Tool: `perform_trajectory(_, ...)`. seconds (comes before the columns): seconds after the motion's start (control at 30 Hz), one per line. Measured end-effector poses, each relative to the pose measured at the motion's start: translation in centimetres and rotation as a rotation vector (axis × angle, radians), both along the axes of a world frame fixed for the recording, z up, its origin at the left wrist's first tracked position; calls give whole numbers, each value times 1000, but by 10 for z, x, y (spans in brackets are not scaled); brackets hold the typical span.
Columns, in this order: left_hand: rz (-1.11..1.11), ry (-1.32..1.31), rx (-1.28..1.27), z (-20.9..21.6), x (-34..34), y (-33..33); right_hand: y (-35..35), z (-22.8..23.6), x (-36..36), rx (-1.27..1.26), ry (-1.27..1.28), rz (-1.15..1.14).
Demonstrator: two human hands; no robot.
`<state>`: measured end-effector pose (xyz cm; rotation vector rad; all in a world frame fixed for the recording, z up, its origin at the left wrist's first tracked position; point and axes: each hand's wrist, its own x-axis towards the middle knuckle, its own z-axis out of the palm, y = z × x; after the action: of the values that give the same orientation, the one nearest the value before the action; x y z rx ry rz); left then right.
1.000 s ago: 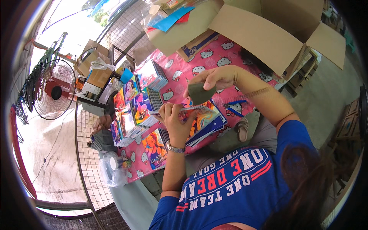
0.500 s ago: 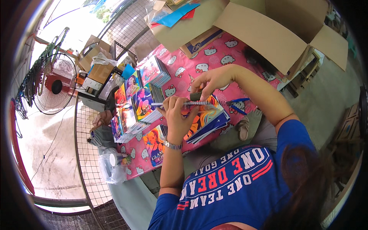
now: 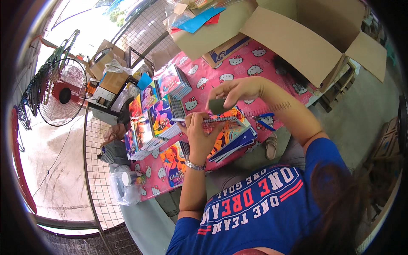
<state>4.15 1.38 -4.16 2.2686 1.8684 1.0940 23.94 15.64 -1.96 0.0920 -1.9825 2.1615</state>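
My left hand (image 3: pixel 199 132) grips a notebook (image 3: pixel 176 120) edge-up, thumb on the near side and fingers over the top. A thin dark spiral coil (image 3: pixel 272 109) runs along its upper edge, and a loose length sticks out to the right below my right forearm. Just above that edge, my right hand (image 3: pixel 238 94) pinches a small dark green pad (image 3: pixel 217 106), its kind unclear. Beneath the hands lies a stack of colourful printed covers and sheets (image 3: pixel 238 142). Blue-handled pliers (image 3: pixel 265 122) rest to the right of the stack.
Stacks of coil-bound notebooks (image 3: pixel 144 129) stand on the pink patterned tablecloth (image 3: pixel 204 74) at left, with another notebook (image 3: pixel 173 163) nearer me. A large open carton (image 3: pixel 293 40) occupies the far right. Beyond the table's left edge are a wire mesh panel (image 3: pixel 100 170) and a fan (image 3: pixel 63 94).
My right hand has lifted slightly with the green pad, which shows more of its face. The coil's loose length now stands out clearly to the right. The whole view has shifted slightly.
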Motion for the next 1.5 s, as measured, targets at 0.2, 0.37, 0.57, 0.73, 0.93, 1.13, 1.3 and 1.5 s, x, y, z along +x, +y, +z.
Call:
perform_trajectory(0.2,65,89,149,1,-3,4,21,-9,-7,430,-389,-166)
perform_trajectory(0.37,14,79,132,-2,-31,9,18,-2,-25,34,-115,10)
perform_trajectory(0.57,21,62,143,2,-23,5,19,-4,-31,73,-81,39)
perform_trajectory(0.73,34,44,133,2,-22,2,5,4,-23,-193,110,149)
perform_trajectory(0.93,34,17,142,2,-22,1,15,-7,-35,-299,35,193)
perform_trajectory(1.13,60,-46,102,4,-25,-5,18,-6,-46,-15,-108,107)
perform_trajectory(1.3,73,-113,60,4,-32,-7,31,-16,-59,281,-295,28)
perform_trajectory(1.5,-18,-367,-169,-18,-75,-5,20,-4,-65,118,-174,116)
